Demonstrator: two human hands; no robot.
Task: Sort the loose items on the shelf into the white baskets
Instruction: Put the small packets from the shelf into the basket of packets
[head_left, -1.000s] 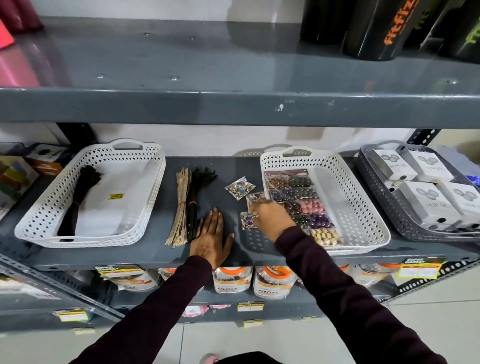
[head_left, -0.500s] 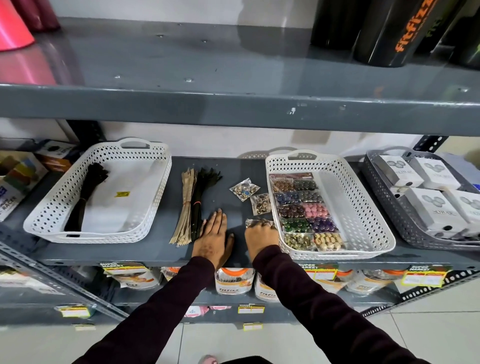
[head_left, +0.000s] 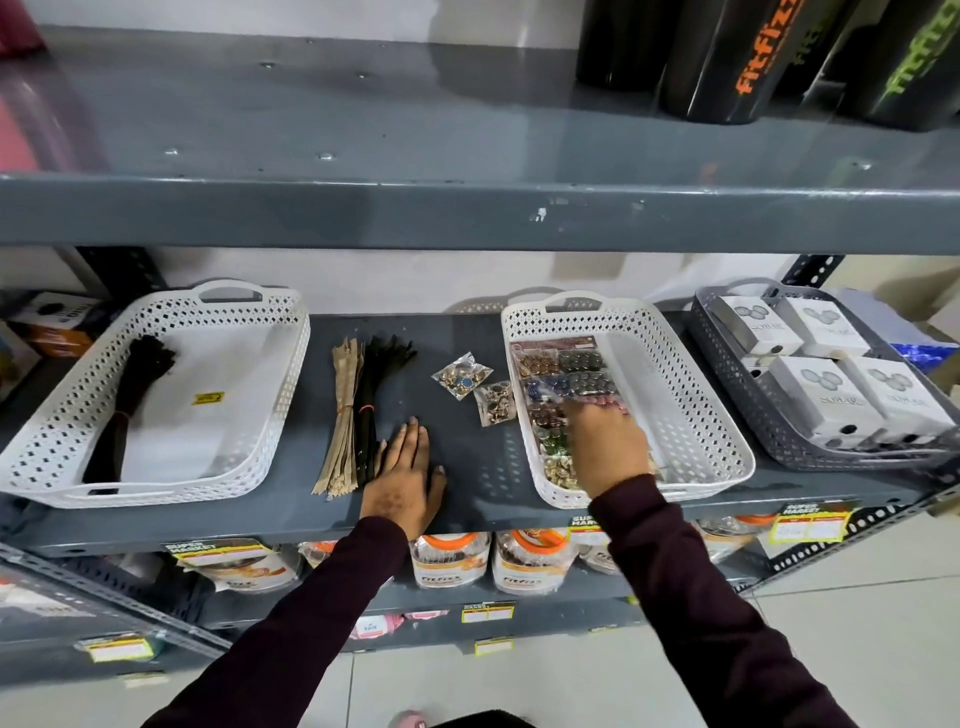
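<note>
Two white baskets stand on the grey shelf. The left basket (head_left: 283, 384) holds one black zipper bundle (head_left: 130, 400). The right basket (head_left: 719, 431) holds rows of coloured button packets (head_left: 569, 371). Between the baskets lie a beige zipper bundle (head_left: 343, 415), a black zipper bundle (head_left: 376, 387) and two clear button packets (head_left: 461, 375) (head_left: 496, 402). My left hand (head_left: 405, 475) rests flat on the shelf beside the zipper bundles. My right hand (head_left: 608, 449) is over the right basket, fingers closed on a small clear button packet that is blurred.
A grey basket (head_left: 737, 395) with white boxes stands at the right end. Black bottles (head_left: 727, 57) stand on the upper shelf, whose front edge (head_left: 467, 213) overhangs the baskets. Jars fill the shelf below. Cartons sit at the far left.
My right hand picked a button packet off the shelf near the front edge and carried it right, over the right basket. The left hand stayed flat on the shelf.
</note>
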